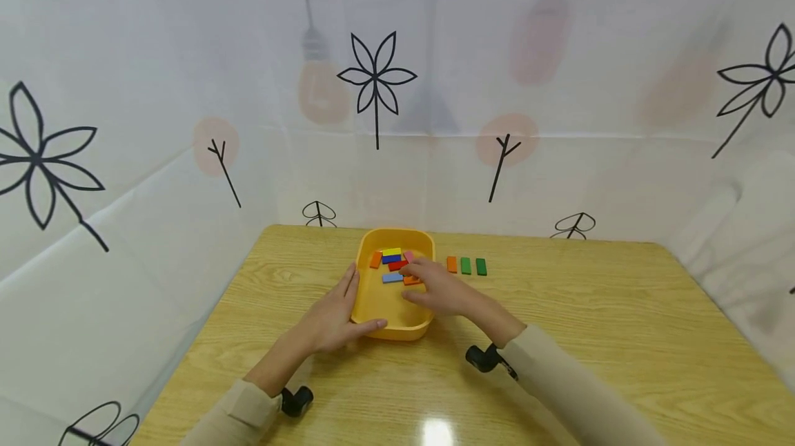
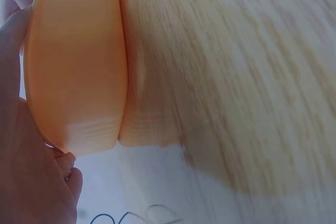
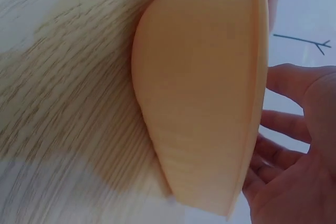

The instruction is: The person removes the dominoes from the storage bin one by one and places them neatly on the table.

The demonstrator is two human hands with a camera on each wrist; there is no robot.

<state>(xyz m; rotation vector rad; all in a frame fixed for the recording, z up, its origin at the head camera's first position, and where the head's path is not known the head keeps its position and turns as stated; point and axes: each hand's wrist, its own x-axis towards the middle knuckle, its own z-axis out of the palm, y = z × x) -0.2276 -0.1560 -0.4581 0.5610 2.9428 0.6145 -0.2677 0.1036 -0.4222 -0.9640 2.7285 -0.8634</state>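
Observation:
A yellow plastic basket (image 1: 380, 304) stands on the table with several small coloured blocks in it, among them a light-blue block (image 1: 393, 279), a yellow block (image 1: 391, 251) and a red block (image 1: 397, 266). My left hand (image 1: 332, 315) holds the basket's near left corner, fingers along the left side and thumb over the near rim. In the left wrist view, fingertips (image 2: 65, 165) bend at the rim. My right hand (image 1: 437, 288) reaches over the right rim above the blocks, thumb and fingers apart. Whether its fingertips touch the orange block (image 1: 412, 281) cannot be made out.
Right of the basket, an orange block (image 1: 451, 264), a light-green block (image 1: 466, 266) and a dark-green block (image 1: 481, 266) stand in a row on the wooden table (image 1: 590, 322). A white patterned cloth (image 1: 435, 177) hangs behind and at both sides.

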